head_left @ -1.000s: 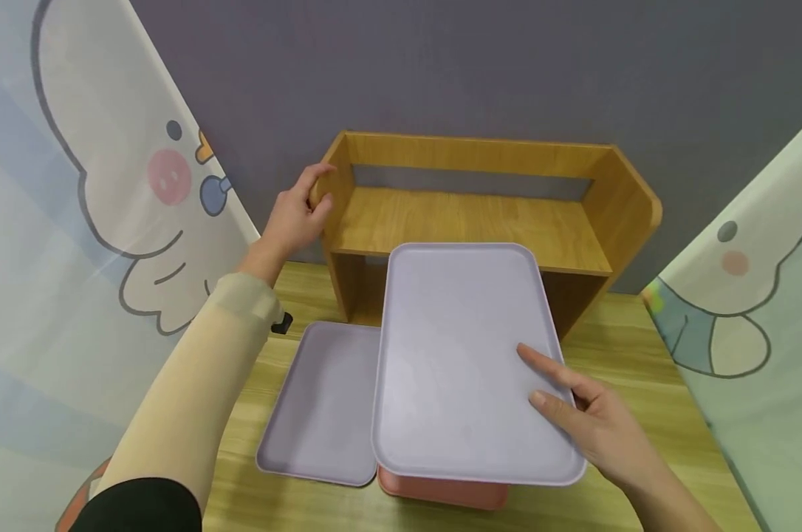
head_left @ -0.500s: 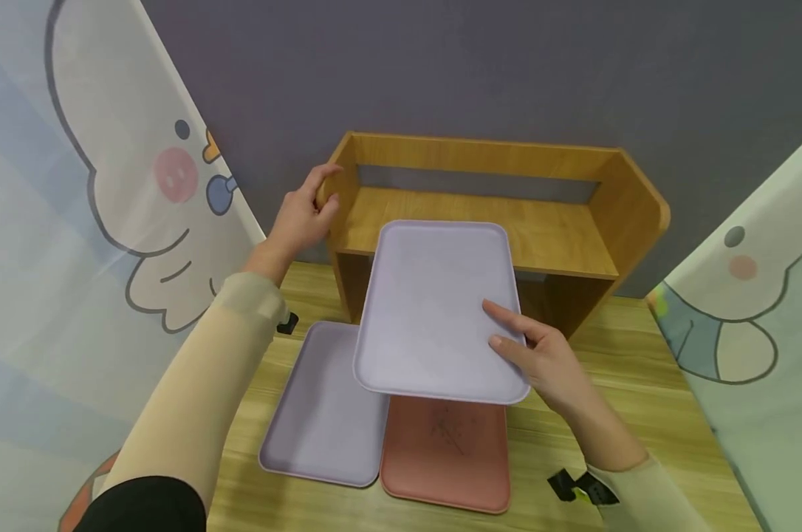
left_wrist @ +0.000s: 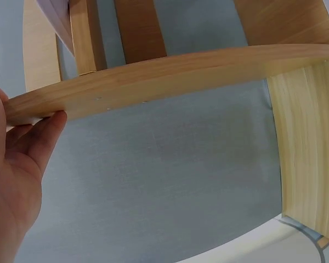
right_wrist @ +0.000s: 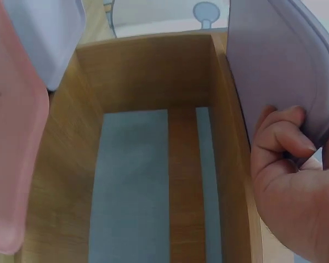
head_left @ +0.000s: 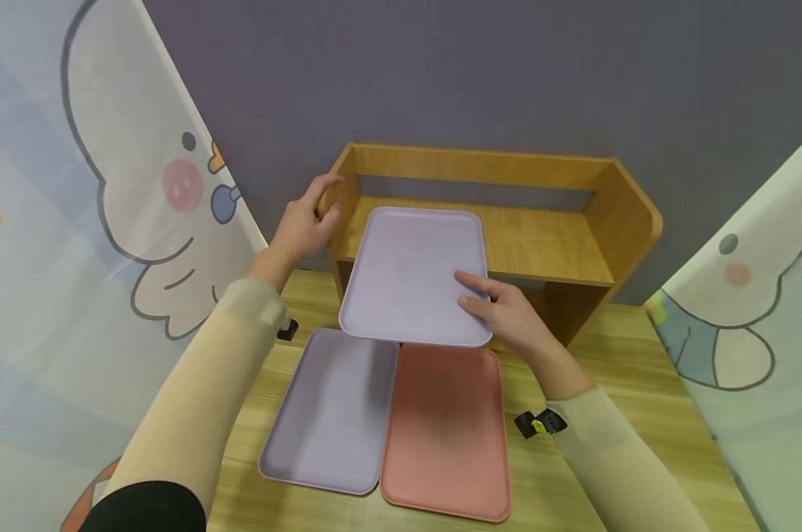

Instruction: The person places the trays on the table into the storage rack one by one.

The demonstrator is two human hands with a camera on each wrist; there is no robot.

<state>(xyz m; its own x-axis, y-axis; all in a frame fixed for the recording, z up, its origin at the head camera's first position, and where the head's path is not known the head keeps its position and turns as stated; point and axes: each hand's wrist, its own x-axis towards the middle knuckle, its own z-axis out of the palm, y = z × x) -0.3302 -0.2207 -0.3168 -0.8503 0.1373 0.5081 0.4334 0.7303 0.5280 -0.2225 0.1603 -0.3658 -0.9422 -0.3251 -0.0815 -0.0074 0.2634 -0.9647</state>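
Note:
My right hand (head_left: pixel 507 314) pinches the right edge of a lavender rectangular tray (head_left: pixel 410 273), thumb on its upper face. The tray is held in front of a wooden desktop shelf (head_left: pixel 547 240), covering part of its upper board. In the right wrist view, curled fingers (right_wrist: pixel 285 129) lie under the tray's underside (right_wrist: pixel 279 60), beside the shelf's board. At the shelf's left side panel (head_left: pixel 349 193), my left hand (head_left: pixel 301 229) grips the front edge. The left wrist view has fingertips (left_wrist: pixel 54 131) against that panel (left_wrist: pixel 170 79).
A second lavender tray (head_left: pixel 334 414) and a pink tray (head_left: pixel 444 436) lie side by side on the wood-grain table (head_left: pixel 620 384), before the shelf. A grey wall panel (head_left: pixel 481 66) stands behind. Cartoon-printed curtains hang left (head_left: pixel 35 310) and right (head_left: pixel 780 414).
My right hand has carried the lavender tray away from me and to the left, toward the shelf, uncovering the pink tray below. My left hand keeps its grip on the side panel.

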